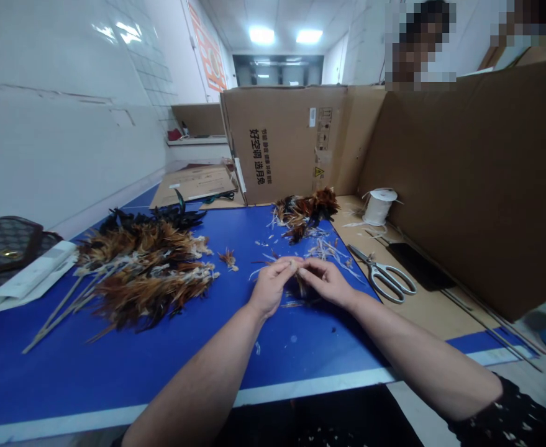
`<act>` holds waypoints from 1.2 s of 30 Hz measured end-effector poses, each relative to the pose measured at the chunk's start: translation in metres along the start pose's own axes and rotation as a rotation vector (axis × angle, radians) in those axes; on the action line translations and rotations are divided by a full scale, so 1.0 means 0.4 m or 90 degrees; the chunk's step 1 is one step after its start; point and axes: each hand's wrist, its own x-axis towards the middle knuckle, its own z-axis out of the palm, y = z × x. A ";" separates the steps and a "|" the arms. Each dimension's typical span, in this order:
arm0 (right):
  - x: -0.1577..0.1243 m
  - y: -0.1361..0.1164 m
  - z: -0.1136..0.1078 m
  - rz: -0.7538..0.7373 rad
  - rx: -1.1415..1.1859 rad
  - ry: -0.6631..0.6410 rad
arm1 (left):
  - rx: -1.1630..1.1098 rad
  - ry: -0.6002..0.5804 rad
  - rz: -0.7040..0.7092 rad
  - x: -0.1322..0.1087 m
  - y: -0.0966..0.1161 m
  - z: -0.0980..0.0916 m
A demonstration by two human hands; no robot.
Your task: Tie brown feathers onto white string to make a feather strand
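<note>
Close together over the blue tabletop (295,357), both hands pinch one small feather bunch (301,287), whose thin brownish ends point down between them. My left hand (271,284) is closed, thumb and forefinger pressed at the top of the bunch. My right hand (328,280) is closed as well, fingertips meeting the left ones; most of the bunch is hidden by fingers. Loose pale feather scraps (326,249) lie just beyond the right hand. Scissors (384,276) with grey handles rest to its right. A tiny brown feather tuft (228,259) lies left of the left hand.
At the left lie a large pile of brown and black feather bunches (151,273), thin sticks (61,310) and a patterned bag (7,254). A brown feather heap (307,208), a white spool (379,207) and tall cardboard walls (291,143) stand beyond. Another person is behind the cardboard.
</note>
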 end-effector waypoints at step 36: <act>0.006 -0.036 -0.075 -0.228 -0.449 -0.075 | -0.218 0.209 -0.036 0.055 0.022 -0.096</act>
